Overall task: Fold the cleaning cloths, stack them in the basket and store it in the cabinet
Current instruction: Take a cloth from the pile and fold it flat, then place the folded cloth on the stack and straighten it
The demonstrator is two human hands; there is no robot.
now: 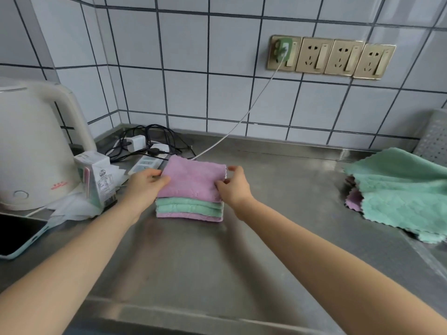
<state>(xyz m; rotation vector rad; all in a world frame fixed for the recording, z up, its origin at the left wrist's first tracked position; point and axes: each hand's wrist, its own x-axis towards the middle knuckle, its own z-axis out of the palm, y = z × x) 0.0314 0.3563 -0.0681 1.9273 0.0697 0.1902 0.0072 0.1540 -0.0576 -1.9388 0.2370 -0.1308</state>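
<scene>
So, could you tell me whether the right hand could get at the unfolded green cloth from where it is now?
Probably yes: bare steel counter lies between the right hand and the unfolded green cloth, though it must first release the pink cloth.

Folded stack (189,209): pink top cloth (192,178), 2 green, 1 pink. Loose cloths (399,187): green over pink. Kettle (31,146): cream.

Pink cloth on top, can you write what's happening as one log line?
step: stacking | left hand: holds pink cloth | right hand: pinches pink cloth | stack: on counter | unfolded cloths: right
</scene>
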